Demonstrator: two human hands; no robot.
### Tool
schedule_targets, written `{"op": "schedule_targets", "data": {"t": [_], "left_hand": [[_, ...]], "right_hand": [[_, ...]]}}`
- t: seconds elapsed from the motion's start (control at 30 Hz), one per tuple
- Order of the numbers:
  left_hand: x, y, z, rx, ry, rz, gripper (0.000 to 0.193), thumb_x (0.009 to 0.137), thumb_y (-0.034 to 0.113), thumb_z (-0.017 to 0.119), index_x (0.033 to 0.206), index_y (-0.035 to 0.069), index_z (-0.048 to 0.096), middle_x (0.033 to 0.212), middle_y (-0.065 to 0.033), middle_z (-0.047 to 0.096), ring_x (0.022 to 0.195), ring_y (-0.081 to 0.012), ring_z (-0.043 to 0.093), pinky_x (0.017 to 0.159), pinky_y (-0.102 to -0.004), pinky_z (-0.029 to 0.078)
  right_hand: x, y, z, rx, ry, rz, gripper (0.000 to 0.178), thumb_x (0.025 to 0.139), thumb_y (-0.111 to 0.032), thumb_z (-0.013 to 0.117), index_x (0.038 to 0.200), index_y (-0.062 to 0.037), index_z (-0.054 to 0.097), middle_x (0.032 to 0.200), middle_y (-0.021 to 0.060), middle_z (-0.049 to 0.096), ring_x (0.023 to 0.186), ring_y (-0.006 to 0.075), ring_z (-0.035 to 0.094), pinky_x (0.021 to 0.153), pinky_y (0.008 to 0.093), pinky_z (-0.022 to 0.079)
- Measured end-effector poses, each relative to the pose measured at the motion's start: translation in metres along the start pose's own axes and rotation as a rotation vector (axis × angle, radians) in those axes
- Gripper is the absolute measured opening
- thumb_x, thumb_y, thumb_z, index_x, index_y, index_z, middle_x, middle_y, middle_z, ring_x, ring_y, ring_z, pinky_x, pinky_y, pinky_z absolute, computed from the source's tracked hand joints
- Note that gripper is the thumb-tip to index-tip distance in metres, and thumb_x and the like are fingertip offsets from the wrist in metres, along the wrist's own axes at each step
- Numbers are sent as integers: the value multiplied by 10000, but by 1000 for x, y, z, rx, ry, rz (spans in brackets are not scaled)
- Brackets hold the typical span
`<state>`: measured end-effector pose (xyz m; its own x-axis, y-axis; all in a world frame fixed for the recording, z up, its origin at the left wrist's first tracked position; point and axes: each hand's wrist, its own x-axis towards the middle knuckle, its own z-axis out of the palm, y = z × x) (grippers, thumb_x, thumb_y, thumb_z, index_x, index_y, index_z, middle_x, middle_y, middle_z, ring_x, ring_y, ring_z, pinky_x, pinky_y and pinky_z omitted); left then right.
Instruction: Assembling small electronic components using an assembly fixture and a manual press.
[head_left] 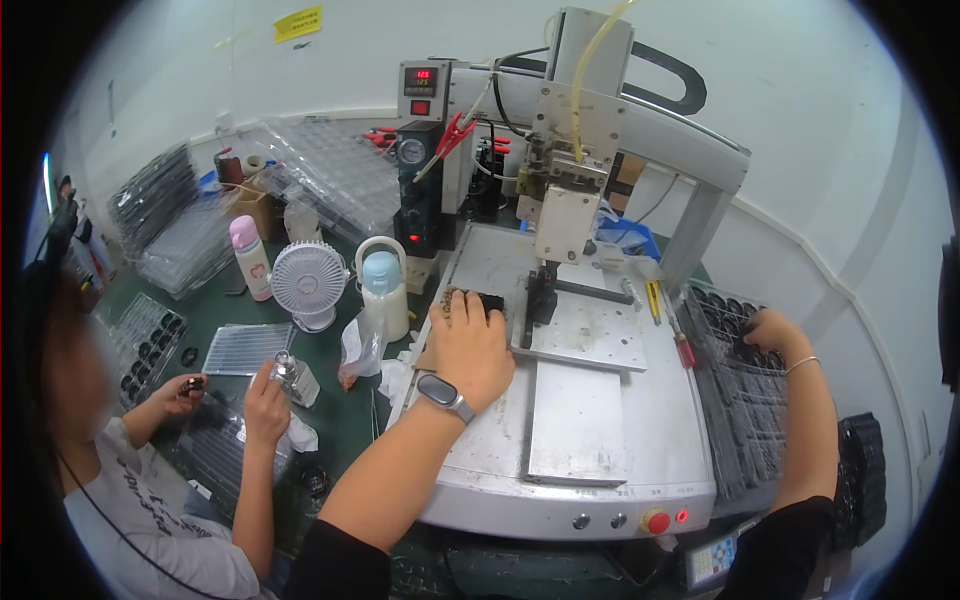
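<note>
My left hand, with a smart band on its wrist, lies over a small dark block on the left side of the machine bed. Its fingers curl over the block's near part, and the palm hides what is beneath. At the right, my right hand reaches into a clear plastic tray that holds several black round parts. Its fingers are closed on a black part, mostly covered by them. Between my hands stands the machine's black fixture, beneath the white dispensing head.
A co-worker sits at the left, hands holding small parts. Nearby stand a white fan, a blue-lidded bottle and a pink-capped bottle. A screwdriver lies right of the metal plate. A red button fronts the machine.
</note>
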<state>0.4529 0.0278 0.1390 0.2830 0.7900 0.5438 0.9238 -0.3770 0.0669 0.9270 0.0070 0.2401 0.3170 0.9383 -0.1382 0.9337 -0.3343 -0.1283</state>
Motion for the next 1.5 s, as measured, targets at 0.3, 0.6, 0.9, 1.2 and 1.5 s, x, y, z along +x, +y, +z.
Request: {"op": "schedule_targets", "data": {"t": [0.3, 0.6, 0.9, 1.2, 1.5], "left_hand": [[-3, -7, 0, -2, -8, -9, 443, 690, 268, 654, 1048, 19, 578, 1250, -232, 449, 1243, -370, 345, 999, -595, 214], [2, -8, 0, 36, -41, -21, 438, 701, 192, 601, 1093, 7, 539, 1268, -245, 423, 1235, -393, 338, 1001, -580, 225], [8, 5, -24, -230, 483, 171, 356, 653, 99, 613, 1003, 39, 579, 1144, -160, 492, 1148, -348, 416, 1010, -531, 239], [6, 12, -29, -292, 559, 306, 322, 628, 103, 623, 948, 72, 608, 1040, -98, 521, 1071, -310, 462, 1015, -519, 224], [3, 12, -33, -271, 500, 266, 269, 627, 106, 635, 895, 80, 629, 1024, -91, 524, 1076, -302, 456, 1015, -516, 218]], "right_hand": [[-20, -7, -1, -36, -148, 174, 628, 711, -280, 715, 1222, 24, 512, 965, 160, 647, 731, 241, 641, 621, 345, 510], [-10, 34, -24, 255, -123, 324, 605, 729, -205, 715, 1222, 54, 476, 998, 169, 617, 708, 227, 625, 645, 318, 526], [-11, 46, -8, 170, -164, 396, 606, 733, -245, 712, 1230, 11, 478, 952, 104, 597, 697, 175, 554, 623, 313, 475], [-4, 81, -11, 417, -156, 205, 443, 718, -166, 691, 1104, -2, 546, 790, 63, 565, 622, 150, 492, 545, 295, 417], [3, 108, -12, 347, -160, 393, 153, 703, -91, 585, 824, -2, 611, 618, 39, 498, 519, 148, 435, 478, 312, 372]]}}
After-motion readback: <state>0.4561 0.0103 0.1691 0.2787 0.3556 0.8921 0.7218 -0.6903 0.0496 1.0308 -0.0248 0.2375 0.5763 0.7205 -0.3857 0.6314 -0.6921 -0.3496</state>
